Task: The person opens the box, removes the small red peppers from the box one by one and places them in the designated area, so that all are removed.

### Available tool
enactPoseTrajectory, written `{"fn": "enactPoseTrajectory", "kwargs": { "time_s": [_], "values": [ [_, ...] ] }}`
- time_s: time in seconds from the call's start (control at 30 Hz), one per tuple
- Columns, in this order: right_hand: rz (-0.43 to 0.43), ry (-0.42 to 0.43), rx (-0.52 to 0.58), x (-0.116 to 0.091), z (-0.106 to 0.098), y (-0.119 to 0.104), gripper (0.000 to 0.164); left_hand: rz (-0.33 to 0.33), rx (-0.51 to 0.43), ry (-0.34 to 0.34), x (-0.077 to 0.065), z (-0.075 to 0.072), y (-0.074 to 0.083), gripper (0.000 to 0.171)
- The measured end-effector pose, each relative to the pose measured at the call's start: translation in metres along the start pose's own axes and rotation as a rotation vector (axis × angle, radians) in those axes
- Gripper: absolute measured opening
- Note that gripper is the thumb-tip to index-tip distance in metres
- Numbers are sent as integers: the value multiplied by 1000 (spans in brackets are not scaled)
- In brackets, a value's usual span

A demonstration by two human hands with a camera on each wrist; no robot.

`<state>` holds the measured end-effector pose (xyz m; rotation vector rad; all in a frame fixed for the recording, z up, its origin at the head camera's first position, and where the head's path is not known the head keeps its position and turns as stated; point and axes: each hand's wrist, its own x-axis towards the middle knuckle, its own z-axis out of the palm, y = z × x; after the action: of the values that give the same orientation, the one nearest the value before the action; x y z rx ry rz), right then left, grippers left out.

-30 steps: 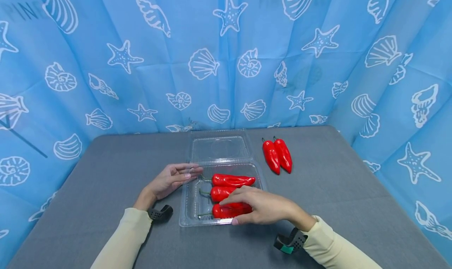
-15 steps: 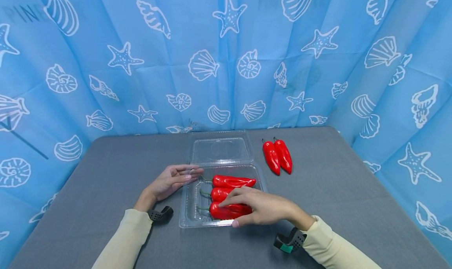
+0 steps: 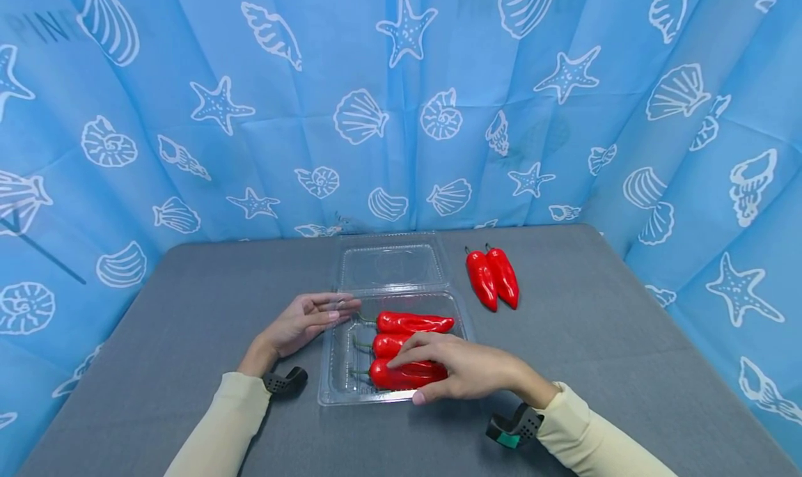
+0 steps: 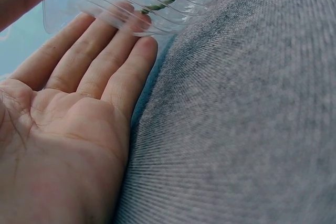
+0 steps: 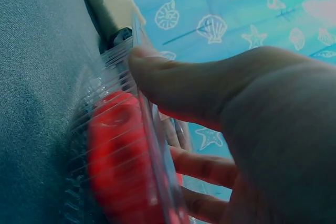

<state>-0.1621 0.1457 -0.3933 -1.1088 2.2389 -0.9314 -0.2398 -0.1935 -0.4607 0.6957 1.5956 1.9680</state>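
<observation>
In the head view a clear plastic clamshell container (image 3: 332, 386) lies with its lid (image 3: 388, 264) folded back. Three red peppers lie in it side by side: a far pepper (image 3: 413, 322), a middle pepper (image 3: 387, 345) and a near pepper (image 3: 401, 375). My left hand (image 3: 307, 320) has its straight fingers against the container's left wall; the left wrist view shows the palm turned up and a green stem (image 4: 168, 1) behind the plastic. My right hand (image 3: 460, 365) reaches over the front right corner, fingertips on the near pepper, thumb at the front rim, partly covering the middle and near peppers.
Two more red peppers (image 3: 481, 278) lie together on the grey cloth-covered table (image 3: 576, 310), right of the lid. A blue curtain (image 3: 413, 163) with shell and starfish prints hangs behind the table. Each wrist wears a black camera mount (image 3: 285, 379).
Under my right fingers the near pepper has shifted slightly left in the container. Both hands stay almost where they were, and the two loose peppers have not moved.
</observation>
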Motion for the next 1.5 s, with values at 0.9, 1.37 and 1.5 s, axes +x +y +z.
{"fn": "enactPoseTrajectory", "kwargs": {
  "time_s": [0.9,1.37,1.5],
  "values": [
    [-171,92,174,2,-3,14,36,6,-4,25,0,-1,-1,51],
    [-139,82,213,-3,-15,8,49,6,-23,25,1,-1,0,50],
    [-111,75,215,-6,-19,7,51,8,-36,22,1,-1,-1,50]
  ]
}}
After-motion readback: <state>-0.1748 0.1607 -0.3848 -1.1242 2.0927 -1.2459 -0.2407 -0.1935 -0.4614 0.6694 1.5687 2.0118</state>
